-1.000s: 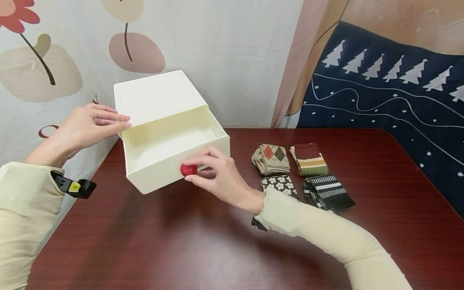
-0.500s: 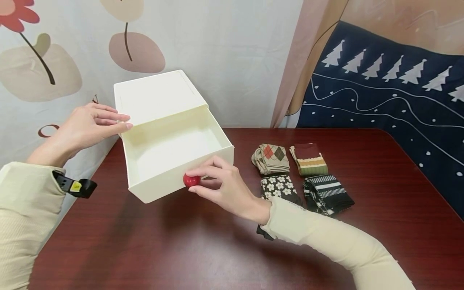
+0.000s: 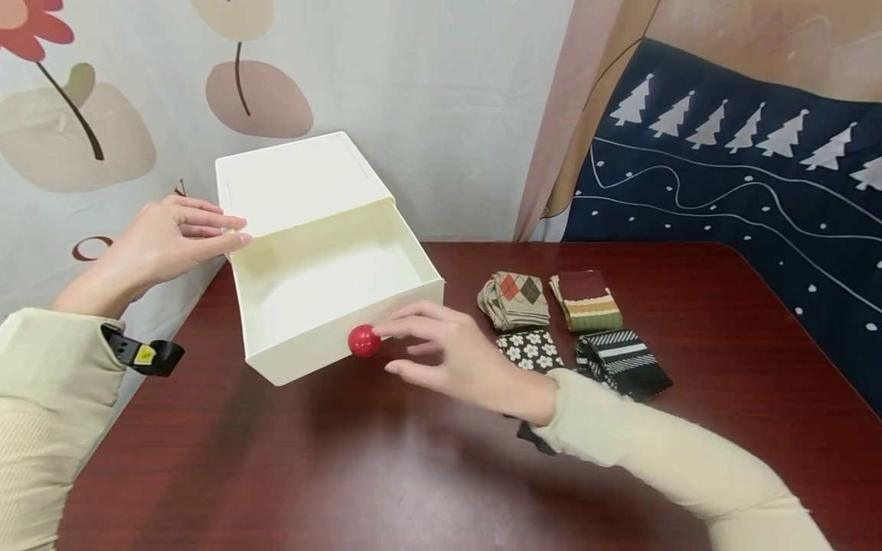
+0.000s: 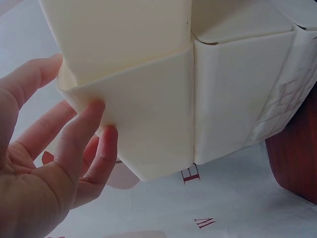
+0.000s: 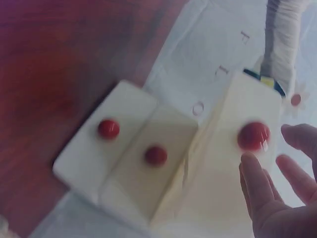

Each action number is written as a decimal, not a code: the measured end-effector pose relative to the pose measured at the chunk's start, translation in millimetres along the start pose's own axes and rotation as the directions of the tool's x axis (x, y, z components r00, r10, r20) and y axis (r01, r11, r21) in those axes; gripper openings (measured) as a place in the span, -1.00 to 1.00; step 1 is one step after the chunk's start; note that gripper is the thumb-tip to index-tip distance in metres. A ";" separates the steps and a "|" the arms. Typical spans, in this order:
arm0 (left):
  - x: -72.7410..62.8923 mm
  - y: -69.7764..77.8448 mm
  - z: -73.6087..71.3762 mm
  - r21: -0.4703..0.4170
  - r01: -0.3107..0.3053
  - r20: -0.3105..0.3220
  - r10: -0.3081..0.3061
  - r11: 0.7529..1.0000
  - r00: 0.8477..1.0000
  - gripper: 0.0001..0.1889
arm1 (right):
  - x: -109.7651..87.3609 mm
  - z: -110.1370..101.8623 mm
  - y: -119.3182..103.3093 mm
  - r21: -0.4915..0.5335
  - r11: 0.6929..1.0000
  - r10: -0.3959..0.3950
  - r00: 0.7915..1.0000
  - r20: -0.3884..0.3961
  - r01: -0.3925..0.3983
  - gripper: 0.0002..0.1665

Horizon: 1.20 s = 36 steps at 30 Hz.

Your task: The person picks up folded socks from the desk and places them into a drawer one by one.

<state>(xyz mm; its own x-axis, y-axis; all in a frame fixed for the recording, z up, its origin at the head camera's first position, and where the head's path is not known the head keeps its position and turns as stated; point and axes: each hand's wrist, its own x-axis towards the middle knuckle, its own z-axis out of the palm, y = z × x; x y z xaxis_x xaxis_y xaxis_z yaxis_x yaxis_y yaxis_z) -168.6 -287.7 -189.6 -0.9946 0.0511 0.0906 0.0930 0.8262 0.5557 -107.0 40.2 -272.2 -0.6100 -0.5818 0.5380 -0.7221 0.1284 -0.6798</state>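
"How many hands are there, and what do they grip?"

"Two hands, and neither is clenched. The right hand [image 3: 468, 363] is loose beside the red knob [image 3: 364, 340], fingers slightly bent, thumb clear of it. Whether the index fingertip touches the knob I can't tell. The left hand [image 3: 161, 241] lies with fingers nearly straight against a corner of the white drawer unit [image 3: 303, 184], touching but not clasping."

"And the drawer itself?"

"One drawer [image 3: 303, 356], the top one, juts out towards the person. The unit stands on the left part of the table [image 3: 386, 474]."

"Only one knob?"

"Three in all — the right wrist view shows two lower knobs [image 5: 156, 155], one on each of the lower fronts [image 5: 89, 153], which sit flush."

"What else is on the table?"

"Four bundles of folded socks, two by two, right of the unit: an argyle bundle [image 3: 515, 300], a maroon-and-green bundle [image 3: 587, 301], a flowered bundle [image 3: 529, 350] and a black striped bundle [image 3: 623, 363]."

"Anything in the way?"

"The right hand and right sleeve [image 3: 620, 425] — they hide the near part of the flowered bundle. There are two black straps, a left strap [image 3: 141, 354] with a yellow tag and a right strap [image 3: 534, 438] mostly under the wrist. Behind hang a pale cloth [image 3: 427, 115] and a navy cloth [image 3: 723, 180] with seven white trees [image 3: 784, 136], the last cut off."
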 end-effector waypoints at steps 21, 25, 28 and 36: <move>0.5 -4.9 0.6 -0.002 0.015 0.002 -0.015 1.000 1.000 -0.45 | -119.2 -176.5 90.2 -0.277 0.842 0.495 0.867 0.058 -0.462 -0.65; -0.4 -6.1 0.2 -0.013 0.001 -0.017 -0.002 1.000 1.000 -0.48 | -137.7 -189.4 111.5 -0.272 0.794 0.576 0.816 0.048 -0.544 -0.61; -0.9 -6.3 0.0 -0.012 0.001 -0.019 -0.001 1.000 1.000 -0.49 | -148.6 -194.2 122.5 -0.238 0.765 0.622 0.782 0.030 -0.599 -0.60; -3.4 -1.6 -0.2 -0.008 0.003 -0.015 -0.004 1.000 1.000 -0.47 | -164.1 -197.6 139.4 -0.208 0.680 0.725 0.687 0.046 -0.703 -0.48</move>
<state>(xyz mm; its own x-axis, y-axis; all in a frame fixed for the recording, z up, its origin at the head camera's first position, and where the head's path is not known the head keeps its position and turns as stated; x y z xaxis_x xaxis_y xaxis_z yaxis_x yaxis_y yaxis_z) -165.3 -289.3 -190.6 -0.9941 0.0400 0.1007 0.0900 0.8216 0.5628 -172.0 312.3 -356.8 -0.9278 -0.3434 -0.1461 -0.1296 0.6636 -0.7368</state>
